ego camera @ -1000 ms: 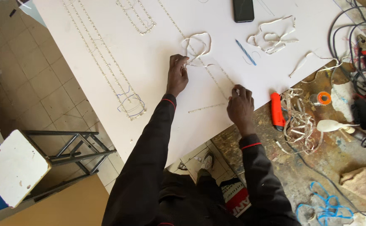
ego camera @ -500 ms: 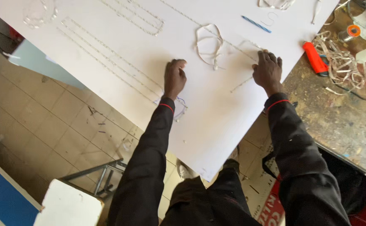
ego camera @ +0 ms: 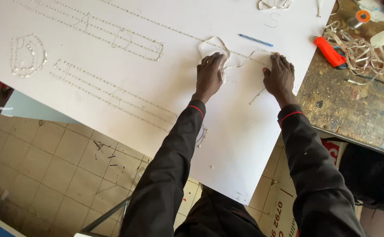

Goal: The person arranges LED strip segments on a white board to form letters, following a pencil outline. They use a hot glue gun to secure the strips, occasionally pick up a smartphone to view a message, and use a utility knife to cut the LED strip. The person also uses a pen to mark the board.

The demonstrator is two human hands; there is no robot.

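Surroundings first: blue pen (ego camera: 255,40) is lying on the white board (ego camera: 113,26) just past the hands, long axis running left-right, slightly tilted. Orange tool (ego camera: 329,51) is sitting off the board's right edge on the worn workbench (ego camera: 354,109), angled diagonally, next to a tangle of pale strip offcuts (ego camera: 361,55). A spool with an orange centre (ego camera: 359,18) is sitting further back on the bench. Finished strip outlines, including a letter shape (ego camera: 27,55), are running across the board's left side, well apart from the hands. Nothing is lying between the hands.

Left hand (ego camera: 209,77) is pressing flat on the board, fingers extended, fingertips lying on the loose white LED strip (ego camera: 218,46). Right hand (ego camera: 279,77) is also lying flat and open, fingers spread, fingertips touching the strip's far end near the board's right edge. Neither is gripping anything.

The strip is lying on the board at the fingertips: looping up beyond the left hand, then running roughly left to right across to the right hand. A short loose piece (ego camera: 257,96) is lying diagonally beside the right wrist.
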